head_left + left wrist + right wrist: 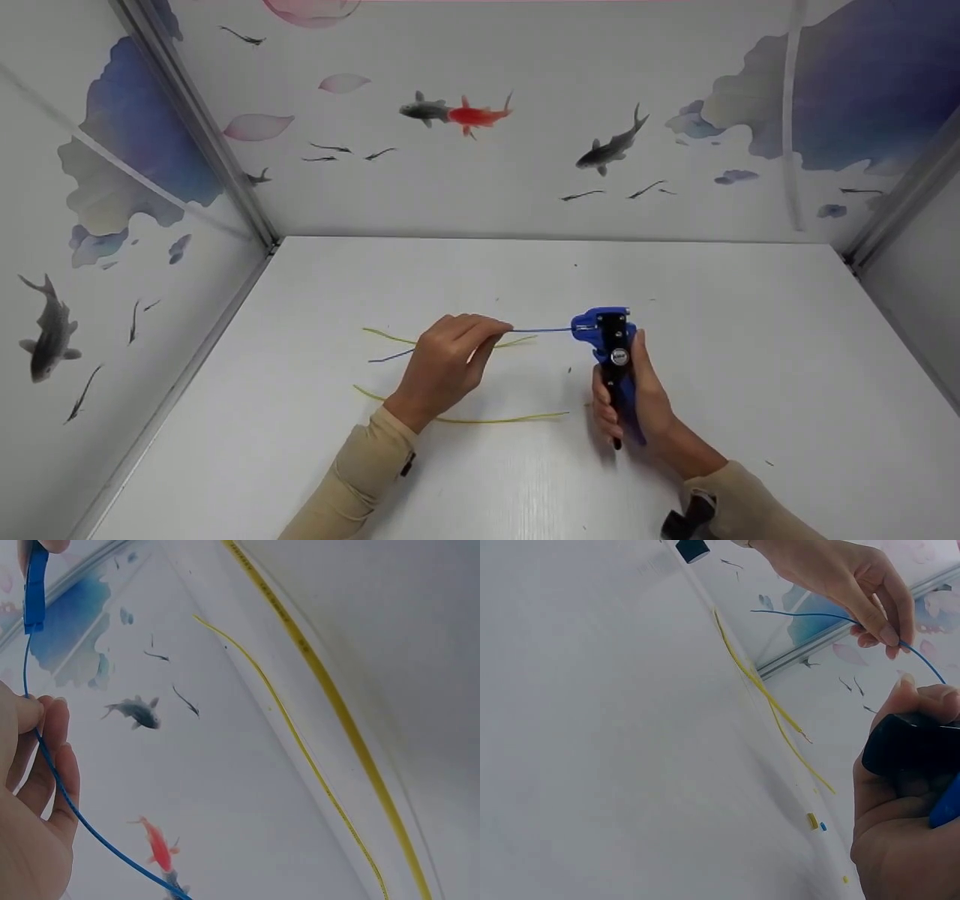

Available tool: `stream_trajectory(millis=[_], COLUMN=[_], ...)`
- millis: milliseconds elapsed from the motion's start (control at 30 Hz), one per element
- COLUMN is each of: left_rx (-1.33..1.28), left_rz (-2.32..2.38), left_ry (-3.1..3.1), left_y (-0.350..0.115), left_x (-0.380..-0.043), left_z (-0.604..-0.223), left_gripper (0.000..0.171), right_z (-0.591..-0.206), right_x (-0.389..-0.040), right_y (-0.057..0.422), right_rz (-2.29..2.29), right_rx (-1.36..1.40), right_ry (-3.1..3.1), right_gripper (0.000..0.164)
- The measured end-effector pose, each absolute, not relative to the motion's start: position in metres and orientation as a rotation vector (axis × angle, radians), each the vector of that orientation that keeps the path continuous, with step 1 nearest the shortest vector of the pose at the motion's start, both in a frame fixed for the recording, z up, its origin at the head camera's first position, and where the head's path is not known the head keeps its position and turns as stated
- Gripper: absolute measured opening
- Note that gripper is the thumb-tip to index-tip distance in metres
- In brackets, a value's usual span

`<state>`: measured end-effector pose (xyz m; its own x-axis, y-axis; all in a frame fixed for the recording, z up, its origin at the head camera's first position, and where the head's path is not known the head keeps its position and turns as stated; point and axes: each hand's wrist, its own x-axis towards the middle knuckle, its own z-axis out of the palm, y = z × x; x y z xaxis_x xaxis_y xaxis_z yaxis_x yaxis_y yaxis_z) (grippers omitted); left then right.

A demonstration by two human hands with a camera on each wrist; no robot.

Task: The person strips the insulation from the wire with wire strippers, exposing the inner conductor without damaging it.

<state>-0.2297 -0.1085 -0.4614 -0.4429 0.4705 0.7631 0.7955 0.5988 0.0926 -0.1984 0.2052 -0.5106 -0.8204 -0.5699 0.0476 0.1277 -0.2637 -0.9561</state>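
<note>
A blue wire [544, 330] is pinched between the thumb and fingers of my left hand [450, 360]. Its far end runs into the head of a blue and black wire stripper [611, 337], while the other end trails out behind the hand. My right hand [656, 401] grips the stripper by its handles, head upward. In the left wrist view the blue wire [101, 838] curves down past the curled fingers. The right wrist view shows the black handle end [904, 744] within the right hand, with the stripper's head out of frame.
Two yellow wires lie on the white table, a nearer one [495, 421] and a farther one [517, 342] partly behind the left hand. One yellow wire has a bare copper end [806, 737]. Small yellow [812, 821] and blue scraps [823, 826] lie nearby. Printed walls enclose the table.
</note>
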Motion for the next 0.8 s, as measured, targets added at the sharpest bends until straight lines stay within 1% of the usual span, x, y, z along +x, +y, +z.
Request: stream_trajectory(millis=[800], left_rx=[-0.985], left_rz=[-0.585], left_ry=[-2.104], left_y=[-0.1107], left_x=[-0.2312], left_z=[-0.4603], left_gripper=[0.016], right_z=[-0.5114], right_x=[-0.1991], right_y=[0.2034], right_rz=[-2.139], right_rx=[-0.602], right_ry=[1.488], right_gripper=[0.087])
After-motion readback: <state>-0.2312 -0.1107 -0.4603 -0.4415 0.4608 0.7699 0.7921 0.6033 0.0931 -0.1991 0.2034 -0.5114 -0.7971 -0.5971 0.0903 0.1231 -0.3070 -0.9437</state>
